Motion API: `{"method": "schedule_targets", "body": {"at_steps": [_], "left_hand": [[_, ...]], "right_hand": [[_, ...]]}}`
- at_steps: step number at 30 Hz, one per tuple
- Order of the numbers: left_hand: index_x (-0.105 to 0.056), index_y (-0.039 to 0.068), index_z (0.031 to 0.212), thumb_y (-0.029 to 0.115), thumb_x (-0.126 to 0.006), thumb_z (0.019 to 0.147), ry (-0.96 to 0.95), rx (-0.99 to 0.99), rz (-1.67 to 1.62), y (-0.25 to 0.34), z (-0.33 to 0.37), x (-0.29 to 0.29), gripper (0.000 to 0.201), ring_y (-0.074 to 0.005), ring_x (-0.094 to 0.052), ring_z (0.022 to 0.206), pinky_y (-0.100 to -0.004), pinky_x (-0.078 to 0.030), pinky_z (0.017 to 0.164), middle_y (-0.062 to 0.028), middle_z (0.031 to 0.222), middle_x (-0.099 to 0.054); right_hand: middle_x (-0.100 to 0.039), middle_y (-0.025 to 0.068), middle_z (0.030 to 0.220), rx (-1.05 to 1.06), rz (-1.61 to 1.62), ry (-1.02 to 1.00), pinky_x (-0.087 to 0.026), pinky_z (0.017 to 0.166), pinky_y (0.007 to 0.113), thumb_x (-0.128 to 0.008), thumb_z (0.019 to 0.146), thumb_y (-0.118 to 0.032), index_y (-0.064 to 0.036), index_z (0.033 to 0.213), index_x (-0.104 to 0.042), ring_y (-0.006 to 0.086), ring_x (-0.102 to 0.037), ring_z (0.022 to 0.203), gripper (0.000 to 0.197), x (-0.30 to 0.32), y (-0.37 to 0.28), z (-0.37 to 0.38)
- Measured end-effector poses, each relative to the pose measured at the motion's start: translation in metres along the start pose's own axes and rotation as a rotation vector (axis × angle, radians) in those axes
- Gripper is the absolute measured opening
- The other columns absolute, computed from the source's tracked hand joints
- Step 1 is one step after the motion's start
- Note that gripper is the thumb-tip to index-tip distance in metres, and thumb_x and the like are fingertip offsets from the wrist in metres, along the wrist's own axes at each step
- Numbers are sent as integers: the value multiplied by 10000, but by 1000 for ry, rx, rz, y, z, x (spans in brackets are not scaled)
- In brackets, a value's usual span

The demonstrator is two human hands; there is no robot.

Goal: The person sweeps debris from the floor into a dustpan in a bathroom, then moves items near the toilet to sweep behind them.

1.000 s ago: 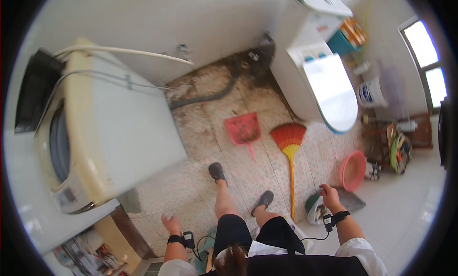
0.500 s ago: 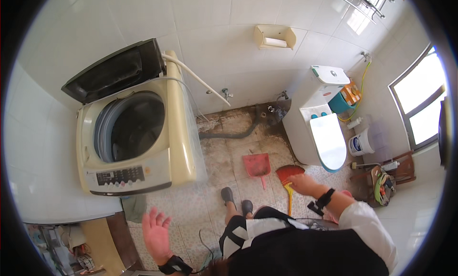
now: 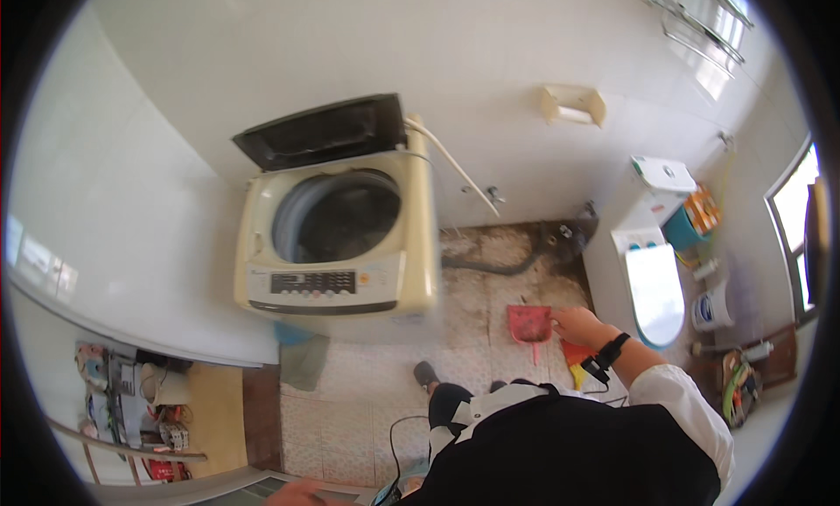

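Note:
My right hand (image 3: pixel 581 328) is in the air, seen from above between the red dustpan (image 3: pixel 528 322) and the toilet (image 3: pixel 654 287), with its fingers loosely stretched and nothing visible in them. It partly covers the red and yellow broom (image 3: pixel 577 357) on the floor below. My left hand (image 3: pixel 302 495) shows only in part at the lower edge, smeared by motion, and its fingers cannot be made out. Ahead of me on the left stands a cream top-loading washing machine (image 3: pixel 411 279), its dark lid (image 3: pixel 324 130) raised and the drum (image 3: pixel 341 217) showing.
A grey drain hose (image 3: pixel 490 266) runs along the stained floor by the wall. Beyond the toilet are a teal bin (image 3: pixel 682 230) and a white bucket (image 3: pixel 713 307). At the left, a doorway sill (image 3: pixel 262 410) borders a cluttered area. A green mat (image 3: pixel 304 363) lies beside it.
My view has swung left, so the washer and toilet sit further right in it. My left hand has dropped to the lower edge. My right hand now appears closer to the dustpan.

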State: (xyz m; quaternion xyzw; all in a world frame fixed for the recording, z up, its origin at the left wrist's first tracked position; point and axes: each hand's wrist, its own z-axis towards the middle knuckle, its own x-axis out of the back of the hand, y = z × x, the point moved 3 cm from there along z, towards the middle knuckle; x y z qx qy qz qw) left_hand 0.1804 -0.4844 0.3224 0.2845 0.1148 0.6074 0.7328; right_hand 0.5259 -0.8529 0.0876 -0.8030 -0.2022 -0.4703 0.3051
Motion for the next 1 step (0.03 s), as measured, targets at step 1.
{"method": "schedule_targets", "body": {"at_steps": [1], "left_hand": [[-661, 122, 920, 420, -513, 857, 3, -6, 36, 6, -12, 7, 339, -330, -405, 1207, -609, -249, 966, -117, 1311, -466]], "right_hand": [[-630, 142, 934, 25, 76, 33, -476, 760, 431, -473, 825, -218, -95, 1025, -597, 338, -595, 864, 265, 13, -11, 11]]}}
